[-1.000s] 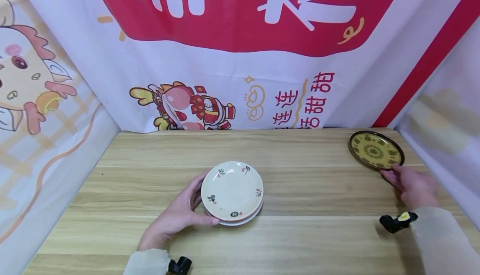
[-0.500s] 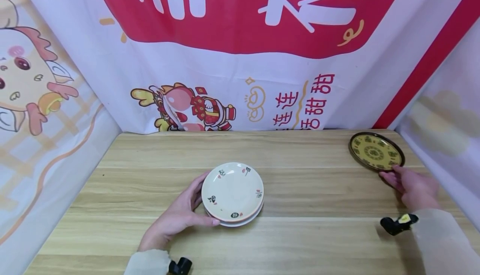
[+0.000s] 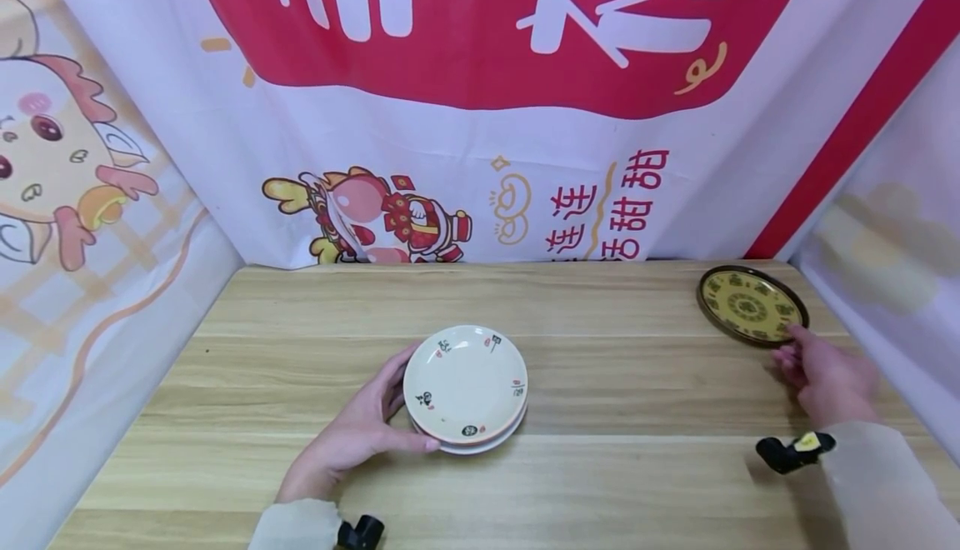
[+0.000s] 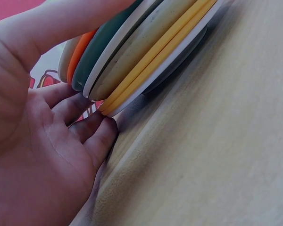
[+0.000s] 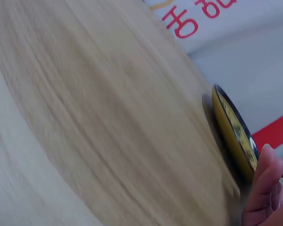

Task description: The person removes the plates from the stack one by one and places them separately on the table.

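My left hand (image 3: pixel 348 429) grips the side of a stack of plates (image 3: pixel 467 383) in the middle of the table. The top plate is cream with small black and red motifs. Seen in the left wrist view, the stack (image 4: pixel 146 52) has several coloured rims: orange, green, white, beige and yellow. My fingers (image 4: pixel 96 134) curl at its edges, with the thumb across. At the far right lies a yellow-brown patterned plate (image 3: pixel 748 304) with a dark rim. My right hand (image 3: pixel 832 375) is at its near edge, a fingertip overlapping the rim. The right wrist view shows that plate (image 5: pixel 233 129) beside my fingertips (image 5: pixel 268 162).
Both hands work over a wooden table (image 3: pixel 600 483). A printed cloth (image 3: pixel 480 150) with red and white lettering hangs behind its back edge. Cloth sides (image 3: pixel 885 225) stand close to the patterned plate on the right and along the left.
The right hand's lower fingers have drawn back from beneath the patterned plate's near edge. The left hand and its stack have stayed in place.
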Motion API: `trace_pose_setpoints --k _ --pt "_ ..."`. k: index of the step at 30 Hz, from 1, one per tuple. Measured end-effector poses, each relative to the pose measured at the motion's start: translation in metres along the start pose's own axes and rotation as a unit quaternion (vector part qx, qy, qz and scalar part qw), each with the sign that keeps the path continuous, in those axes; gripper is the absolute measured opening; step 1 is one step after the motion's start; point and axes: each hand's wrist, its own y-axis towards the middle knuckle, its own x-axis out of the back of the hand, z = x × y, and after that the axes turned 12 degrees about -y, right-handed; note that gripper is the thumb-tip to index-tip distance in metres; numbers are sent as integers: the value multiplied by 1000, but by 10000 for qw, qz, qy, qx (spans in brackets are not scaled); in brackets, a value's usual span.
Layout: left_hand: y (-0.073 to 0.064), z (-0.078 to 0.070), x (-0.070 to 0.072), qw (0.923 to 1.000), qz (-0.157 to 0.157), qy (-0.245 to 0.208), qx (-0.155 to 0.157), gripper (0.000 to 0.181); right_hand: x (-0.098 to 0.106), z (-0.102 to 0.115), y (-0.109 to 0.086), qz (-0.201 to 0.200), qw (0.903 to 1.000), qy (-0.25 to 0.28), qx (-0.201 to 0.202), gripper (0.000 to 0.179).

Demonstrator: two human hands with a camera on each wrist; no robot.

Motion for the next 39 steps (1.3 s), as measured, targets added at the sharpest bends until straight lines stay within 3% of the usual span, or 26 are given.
trace_pose_setpoints --k 5,12,24,27,29,35,39 --pt "-1 0 0 10000 -38 6 55 127 -12 0 -4 -6 9998 42 206 15" --pt "-1 -1 0 10000 2 59 25 128 -34 -1 -17 543 9963 -230 629 15" --pt "-1 0 1 10000 4 -45 47 127 -80 -2 -55 1279 9762 -790 1562 23" --pt "-1 0 2 10000 -23 -27 87 128 -91 -6 -67 1630 9644 -1024 1812 20" --pt "-1 0 2 9999 -26 -47 116 128 -100 -11 -75 1780 9521 -1461 2014 18" --pt "-1 -1 1 9999 47 -40 122 127 -130 -31 -104 2013 9017 -2811 2597 38" --pt "0 -4 1 9998 49 -18 196 126 -146 -45 -125 2181 8712 -3329 2875 46"
